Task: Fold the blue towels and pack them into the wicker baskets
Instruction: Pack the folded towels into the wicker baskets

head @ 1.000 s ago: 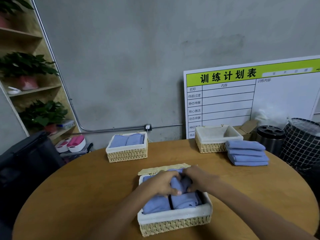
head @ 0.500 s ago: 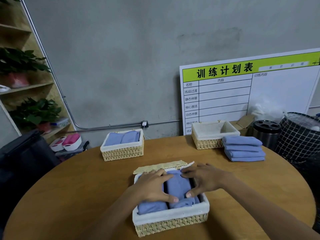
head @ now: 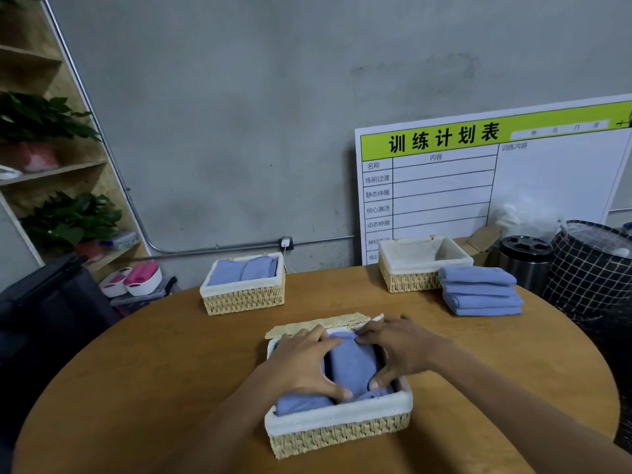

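Head view: both hands (head: 355, 360) press basket (head: 338, 427) towels (head: 350, 362).

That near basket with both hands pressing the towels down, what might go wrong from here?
Two risks, as guesses. The towels under the left hand and right hand fill the near basket tightly, so they may spring up or lose their folds once released. Also, the stack of folded towels lies close to the table edge and could get knocked off.
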The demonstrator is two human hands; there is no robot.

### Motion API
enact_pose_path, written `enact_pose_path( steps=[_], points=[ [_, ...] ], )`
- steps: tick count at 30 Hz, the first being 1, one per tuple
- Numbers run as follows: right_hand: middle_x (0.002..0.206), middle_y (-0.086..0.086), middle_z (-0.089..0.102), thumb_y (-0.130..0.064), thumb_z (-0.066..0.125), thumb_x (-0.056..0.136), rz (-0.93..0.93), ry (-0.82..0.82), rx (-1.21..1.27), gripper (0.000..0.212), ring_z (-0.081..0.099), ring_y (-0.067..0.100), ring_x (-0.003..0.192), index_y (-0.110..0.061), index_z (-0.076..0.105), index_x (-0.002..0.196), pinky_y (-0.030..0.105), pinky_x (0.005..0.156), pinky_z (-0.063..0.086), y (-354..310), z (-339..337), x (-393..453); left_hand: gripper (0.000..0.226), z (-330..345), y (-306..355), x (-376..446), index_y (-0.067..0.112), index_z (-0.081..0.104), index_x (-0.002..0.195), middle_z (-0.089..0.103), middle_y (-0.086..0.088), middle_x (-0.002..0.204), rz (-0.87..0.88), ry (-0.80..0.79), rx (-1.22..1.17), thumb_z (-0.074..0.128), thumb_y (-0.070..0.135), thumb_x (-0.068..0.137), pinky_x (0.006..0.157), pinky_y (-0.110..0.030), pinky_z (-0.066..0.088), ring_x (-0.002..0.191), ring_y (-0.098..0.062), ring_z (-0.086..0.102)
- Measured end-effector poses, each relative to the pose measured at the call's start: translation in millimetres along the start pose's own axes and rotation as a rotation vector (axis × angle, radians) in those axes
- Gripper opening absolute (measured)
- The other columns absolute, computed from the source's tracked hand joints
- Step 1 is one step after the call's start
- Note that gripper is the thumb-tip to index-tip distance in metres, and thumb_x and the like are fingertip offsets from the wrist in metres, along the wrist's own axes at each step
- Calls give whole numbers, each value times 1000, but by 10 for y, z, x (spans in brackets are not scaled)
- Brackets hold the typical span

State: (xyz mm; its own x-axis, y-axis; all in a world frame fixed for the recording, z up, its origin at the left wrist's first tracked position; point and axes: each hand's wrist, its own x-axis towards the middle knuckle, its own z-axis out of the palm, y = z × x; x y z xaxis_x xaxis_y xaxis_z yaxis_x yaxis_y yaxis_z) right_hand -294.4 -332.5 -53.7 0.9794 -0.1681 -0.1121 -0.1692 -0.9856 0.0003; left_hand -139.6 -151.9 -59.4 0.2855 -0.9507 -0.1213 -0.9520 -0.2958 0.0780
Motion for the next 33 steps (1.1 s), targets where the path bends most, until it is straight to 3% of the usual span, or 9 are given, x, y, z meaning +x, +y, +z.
enact_pose_path(
  steps=[3, 6, 10, 12, 19, 23, 25, 30, 33],
  points=[
    [144, -16, 45, -90, 54, 64, 32, 121, 79, 93, 44, 17, 126, -34, 51, 139, 40, 99, 35, 104, -119, -15, 94, -273, -155, -56, 44, 33, 150, 40, 13, 135, -45, 60, -30, 60, 85, 70, 98, -38, 41, 124, -15, 45],
    [147, -14, 41, -100, 38, 55, 103, 183, 215, 110, 42, 15, 133, -32, 50, 141, 40, 105, 36, 220, -161, 2, 91, -407, -439, -96, 48, 28, 151, 30, 6, 156, -216, 64, -96, 56, 85, 74, 108, -40, 40, 136, -17, 43],
    [157, -5, 26, -86, 46, 74, 169, 181, 448, 98, 32, 16, 142, -33, 27, 154, 30, 107, 32, 219, 94, 48, 123, -81, -768, -132, 42, 5, 158, 14, -1, 168, -419, -48, -328, 35, 105, 57, 117, -45, 31, 150, -26, 26],
    [160, 1, 23, -94, 42, 68, 198, 149, 603, 113, 32, 18, 143, -32, 15, 158, 31, 112, 32, 204, 295, 87, 135, 110, -735, -132, 39, 0, 159, 16, 3, 167, -401, -49, -488, 34, 108, 47, 117, -41, 31, 150, -23, 26],
    [164, 2, 16, -91, 56, 62, 286, 277, 964, 133, 31, 18, 145, -21, -1, 159, 26, 112, 30, 245, 574, 355, 108, 187, -594, 220, 44, -4, 157, 26, 3, 165, -342, 96, -509, 51, 87, 75, 103, -33, 39, 147, -24, 34],
    [164, 3, 16, -85, 63, 62, 321, 334, 976, 132, 32, 20, 144, -17, 5, 159, 27, 111, 32, 514, 467, 688, 105, 115, -650, 598, 45, -4, 157, 36, -1, 160, -349, 172, -572, 57, 80, 79, 94, -32, 48, 135, -26, 50],
    [163, 6, 20, -85, 65, 60, 383, 408, 1002, 133, 33, 23, 144, -15, 10, 159, 31, 112, 33, 683, 409, 882, 104, 69, -662, 783, 42, -3, 158, 33, 1, 161, -347, 219, -665, 61, 73, 83, 91, -29, 44, 137, -26, 48],
    [157, 8, 35, -58, 62, 86, 490, 598, 999, 88, 35, 22, 142, -11, 30, 154, 31, 109, 31, 855, 301, 1007, 100, 43, -676, 909, 37, 3, 159, 24, 9, 164, -318, 358, -875, 71, 54, 87, 97, -24, 33, 147, -19, 33],
    [152, 4, 41, -71, 54, 82, 475, 623, 1005, 88, 42, 17, 134, -17, 38, 150, 27, 105, 34, 718, 312, 759, 104, 129, -645, 792, 39, 3, 159, 26, 13, 161, -281, 351, -850, 74, 53, 84, 95, -23, 34, 145, -16, 33]
  ],
)
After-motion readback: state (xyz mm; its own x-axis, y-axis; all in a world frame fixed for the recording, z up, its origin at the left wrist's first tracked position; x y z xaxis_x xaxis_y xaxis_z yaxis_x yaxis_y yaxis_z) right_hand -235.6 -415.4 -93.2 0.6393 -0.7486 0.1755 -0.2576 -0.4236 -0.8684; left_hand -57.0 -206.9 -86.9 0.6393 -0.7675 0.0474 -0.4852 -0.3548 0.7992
